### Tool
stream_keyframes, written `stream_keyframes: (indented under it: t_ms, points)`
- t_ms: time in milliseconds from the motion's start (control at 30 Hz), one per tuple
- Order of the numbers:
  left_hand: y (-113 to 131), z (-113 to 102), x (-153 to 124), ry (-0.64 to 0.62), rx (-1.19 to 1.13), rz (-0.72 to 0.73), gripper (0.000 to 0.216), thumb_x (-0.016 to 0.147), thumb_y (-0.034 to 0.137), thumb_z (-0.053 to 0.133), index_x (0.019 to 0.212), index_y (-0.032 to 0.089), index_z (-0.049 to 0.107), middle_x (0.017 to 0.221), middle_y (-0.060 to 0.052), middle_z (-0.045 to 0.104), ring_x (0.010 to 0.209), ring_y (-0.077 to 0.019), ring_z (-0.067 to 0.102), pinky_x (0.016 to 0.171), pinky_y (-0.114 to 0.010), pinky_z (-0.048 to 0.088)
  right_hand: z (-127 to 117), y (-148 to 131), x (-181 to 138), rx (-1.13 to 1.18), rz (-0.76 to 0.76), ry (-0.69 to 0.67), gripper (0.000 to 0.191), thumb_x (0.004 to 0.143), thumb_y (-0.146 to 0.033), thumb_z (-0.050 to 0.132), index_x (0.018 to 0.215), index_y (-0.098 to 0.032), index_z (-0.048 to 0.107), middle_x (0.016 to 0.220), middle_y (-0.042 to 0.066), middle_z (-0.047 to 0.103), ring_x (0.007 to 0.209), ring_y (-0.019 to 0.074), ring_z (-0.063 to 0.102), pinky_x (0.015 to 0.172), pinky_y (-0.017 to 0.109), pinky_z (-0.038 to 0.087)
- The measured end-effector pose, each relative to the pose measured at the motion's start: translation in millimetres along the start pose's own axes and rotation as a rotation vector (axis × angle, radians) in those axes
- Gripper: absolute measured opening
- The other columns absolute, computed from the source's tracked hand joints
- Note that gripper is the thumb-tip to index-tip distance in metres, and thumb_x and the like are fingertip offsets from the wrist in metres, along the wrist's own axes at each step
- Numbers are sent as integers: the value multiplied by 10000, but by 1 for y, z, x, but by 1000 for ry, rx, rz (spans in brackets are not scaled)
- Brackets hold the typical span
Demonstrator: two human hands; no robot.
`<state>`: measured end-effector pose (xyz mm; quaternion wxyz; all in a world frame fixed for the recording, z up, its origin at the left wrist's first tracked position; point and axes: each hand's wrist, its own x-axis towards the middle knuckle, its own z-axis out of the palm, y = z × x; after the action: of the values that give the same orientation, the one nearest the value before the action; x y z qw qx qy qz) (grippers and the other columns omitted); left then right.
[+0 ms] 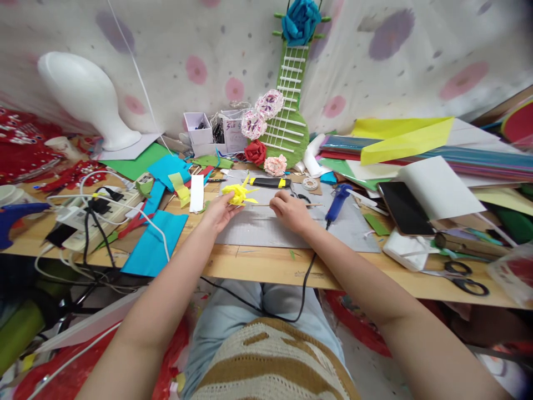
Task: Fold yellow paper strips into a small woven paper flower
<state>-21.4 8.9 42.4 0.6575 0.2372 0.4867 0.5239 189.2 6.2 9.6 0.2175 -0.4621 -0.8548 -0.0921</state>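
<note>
My left hand (221, 211) is closed on a yellow paper flower (239, 194) with pointed, splayed petals. A thin wooden stick (314, 205) runs from near the flower through the pinched fingers of my right hand (290, 211), and its far end sticks out to the right. Whether the stick touches the flower is hard to make out. Both hands are above a grey board (258, 234). Just beyond them lies a yellow and black utility knife (270, 182). A blue glue gun (339, 201) rests on the board to the right, its black cord hanging over the table edge.
Behind the board stands a green guitar-shaped craft (297, 125) with paper flowers. On the left are a power strip (102, 214) and blue paper (155, 243). A phone (405, 208), scissors (462, 276) and stacked coloured sheets (400, 136) lie on the right.
</note>
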Motion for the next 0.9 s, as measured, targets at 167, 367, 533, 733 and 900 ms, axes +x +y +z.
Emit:
stream_keyframes:
  t_ms: [167, 367, 533, 733, 900]
  points:
    - [5, -11, 13, -69, 269, -14, 166, 773, 257, 600, 866, 120, 597, 837, -66, 660, 697, -149, 629, 689, -353, 556, -13, 9, -8, 63, -15, 94, 198, 859, -213, 427, 819, -184, 619, 908, 64, 598, 698, 124, 500, 551, 242, 265]
    - [9, -8, 30, -200, 700, -131, 334, 708, 435, 660, 796, 116, 622, 760, -86, 673, 665, -172, 623, 639, -331, 535, -11, 5, -1, 214, 53, 125, 159, 857, -264, 473, 840, -190, 613, 906, 56, 592, 663, 108, 514, 523, 229, 287]
    - [19, -9, 36, -234, 699, -177, 381, 770, 503, 561, 854, 133, 601, 819, -92, 678, 624, -163, 620, 642, -344, 535, -4, 0, 9, 346, 120, 86, 105, 834, -249, 520, 816, -195, 608, 853, 28, 589, 647, 100, 519, 555, 225, 325]
    - [13, -16, 35, -93, 851, 155, 310, 803, 438, 523, 911, 157, 600, 1044, -90, 646, 966, -214, 595, 881, -367, 473, 1, -10, 24, 429, 151, 6, 88, 817, -249, 546, 805, -199, 617, 832, 12, 585, 675, 104, 516, 601, 225, 342]
    - [-6, -14, 39, -131, 498, 237, 264, 821, 359, 494, 944, 149, 598, 1162, -115, 591, 1090, -195, 546, 946, -329, 425, 6, -18, 32, 407, 208, -8, 114, 827, -261, 534, 842, -200, 629, 869, 19, 597, 693, 112, 518, 604, 230, 332]
